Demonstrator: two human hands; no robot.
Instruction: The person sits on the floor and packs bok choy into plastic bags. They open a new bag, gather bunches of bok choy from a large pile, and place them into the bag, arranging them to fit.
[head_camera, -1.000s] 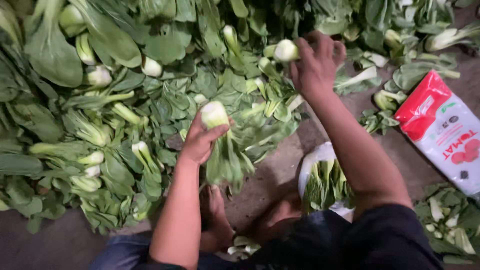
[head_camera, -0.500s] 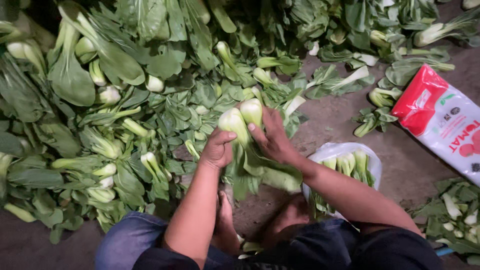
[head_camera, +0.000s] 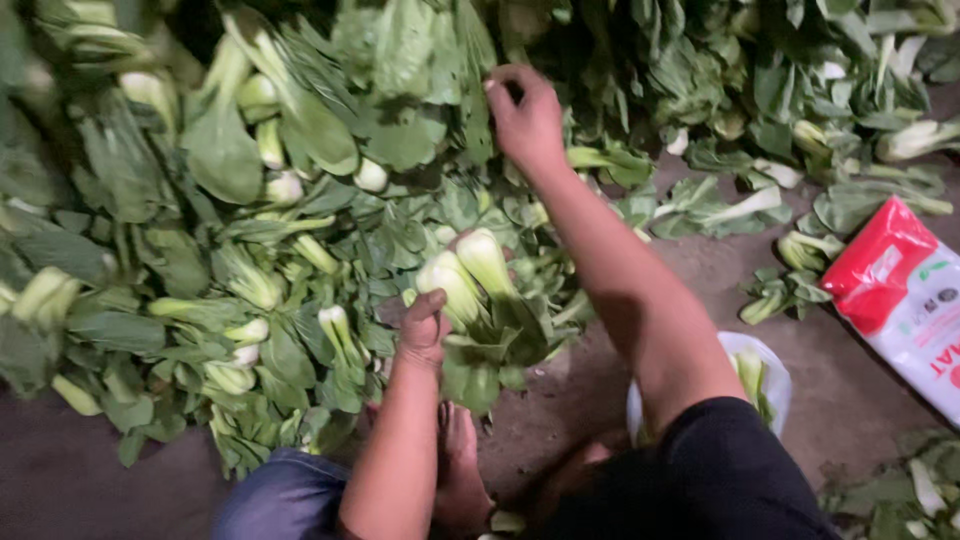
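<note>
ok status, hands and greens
Left hand grips two bok choy heads upright. Right hand reaching into the pile. White bowl beside the knee, nothing blocking.

Dim light over a bare brown dirt floor (head_camera: 850, 400), damp-looking, strewn with loose green leaves (head_camera: 780, 290).

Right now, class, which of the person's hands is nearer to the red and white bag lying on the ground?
Right. The right hand reaches up into the bok choy pile, left of the red and white bag. The left hand grips a bunch of bok choy lower down, farther left of the bag.
</note>
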